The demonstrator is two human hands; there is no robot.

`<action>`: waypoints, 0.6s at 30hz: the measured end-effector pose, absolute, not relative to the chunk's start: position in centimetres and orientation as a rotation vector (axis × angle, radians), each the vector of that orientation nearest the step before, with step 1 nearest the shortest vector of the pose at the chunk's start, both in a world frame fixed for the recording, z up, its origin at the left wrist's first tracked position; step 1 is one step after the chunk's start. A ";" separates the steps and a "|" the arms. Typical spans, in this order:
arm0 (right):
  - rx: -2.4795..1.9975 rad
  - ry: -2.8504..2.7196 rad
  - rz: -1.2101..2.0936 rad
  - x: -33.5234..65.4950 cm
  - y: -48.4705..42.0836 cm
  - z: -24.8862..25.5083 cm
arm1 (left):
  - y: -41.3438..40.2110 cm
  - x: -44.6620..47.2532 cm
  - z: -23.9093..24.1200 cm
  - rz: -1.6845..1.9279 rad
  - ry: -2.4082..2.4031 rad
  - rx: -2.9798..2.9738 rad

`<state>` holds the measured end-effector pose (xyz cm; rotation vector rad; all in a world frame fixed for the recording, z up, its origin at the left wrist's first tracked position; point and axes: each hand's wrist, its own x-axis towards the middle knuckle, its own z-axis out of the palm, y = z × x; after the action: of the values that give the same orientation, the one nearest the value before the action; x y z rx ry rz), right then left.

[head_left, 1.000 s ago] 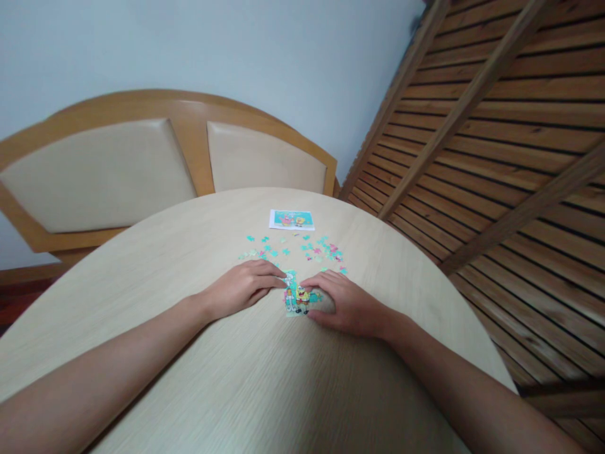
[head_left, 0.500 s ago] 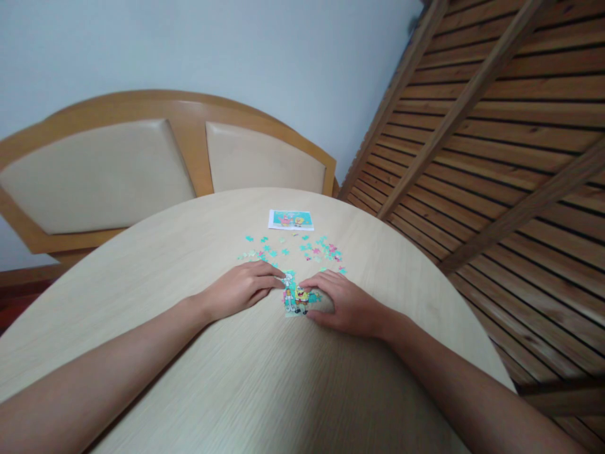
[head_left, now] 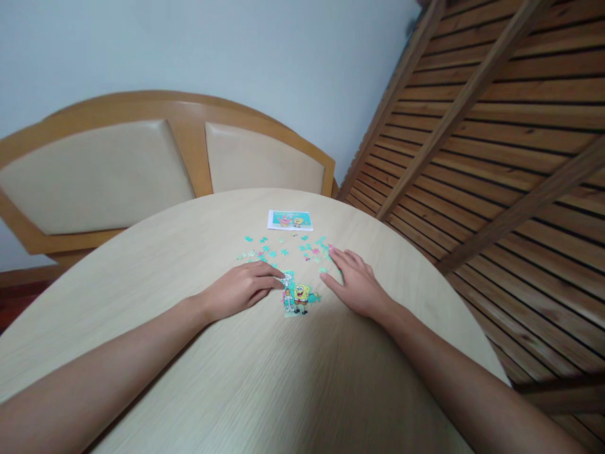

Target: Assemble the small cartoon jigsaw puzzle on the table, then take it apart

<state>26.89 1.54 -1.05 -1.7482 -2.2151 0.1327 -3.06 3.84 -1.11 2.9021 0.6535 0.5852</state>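
Wood table (head_left: 401,258), pale wall (head_left: 227,50) behind. One picture card (head_left: 295,219), one part-joined puzzle (head_left: 301,299); left hand (head_left: 246,288), fingers extended, touches its edge; right hand (head_left: 357,282), fingers spread, by loose pieces (head_left: 316,251).

I see a round, pale wood-grain table (head_left: 227,384) with a soft shadow across its near part. Beyond its far left edge I make out an arched wooden frame (head_left: 188,145) holding two cream padded panels (head_left: 94,178), set before a plain pale-blue wall (head_left: 212,44). Slatted brown woodwork (head_left: 491,157), crossed by thicker beams, fills my right side. At far left I catch a dark reddish patch (head_left: 15,301) low down, too dim to identify.
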 end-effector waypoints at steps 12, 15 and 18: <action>-1.567 -2.302 0.087 26.6 1.0 -0.7 | 3.8 -3.0 -1.1 0.583 0.660 2.903; -1.564 -2.293 0.092 26.7 1.1 -0.7 | 3.8 -3.1 -1.0 0.578 0.656 2.900; -1.600 -2.272 0.080 26.6 1.0 -0.7 | 3.8 -3.1 -1.1 0.577 0.658 2.898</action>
<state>26.63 1.02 -0.70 -1.5997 -2.2718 0.0803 -3.09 3.79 -1.06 2.8981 0.6582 0.5773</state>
